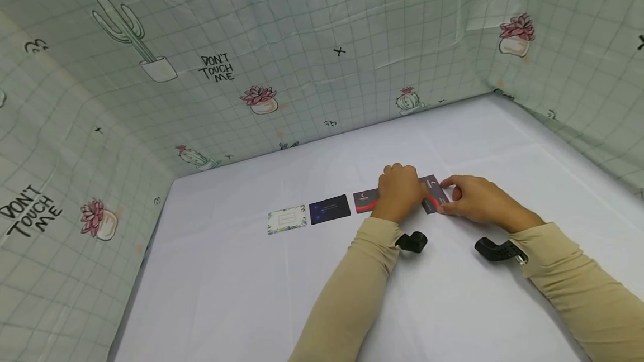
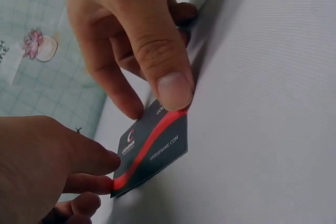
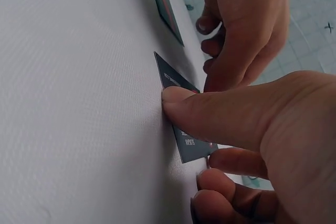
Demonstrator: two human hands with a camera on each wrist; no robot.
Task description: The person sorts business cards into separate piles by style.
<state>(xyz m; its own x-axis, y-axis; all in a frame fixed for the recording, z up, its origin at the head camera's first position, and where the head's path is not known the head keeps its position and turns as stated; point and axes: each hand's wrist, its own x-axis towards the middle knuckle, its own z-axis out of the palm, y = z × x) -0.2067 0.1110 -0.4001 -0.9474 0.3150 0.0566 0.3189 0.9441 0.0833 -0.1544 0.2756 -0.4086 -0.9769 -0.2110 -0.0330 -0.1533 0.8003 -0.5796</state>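
A dark grey business card [image 1: 434, 197] with a red curved stripe and a logo lies between both hands. My right hand [image 1: 475, 200] holds its right side, with the thumb [image 3: 181, 100] and forefinger spread along that edge. On the left side, my left hand [image 1: 399, 191] has its curled fingers at the card's edge; in the left wrist view, its fingertips [image 2: 109, 163] meet a corner of the card [image 2: 152, 145]. From the head view, the left fingers are mostly hidden behind the back of the hand. The card looks slightly tilted in the wrist views.
Left of the hands, a similar red-striped card [image 1: 365, 200], a dark blue card [image 1: 329, 209] and a white leaf-bordered card [image 1: 287, 219] lie in a row on the white tabletop [image 1: 226, 272]. A printed grid curtain [image 1: 302, 32] rises behind and at both sides.
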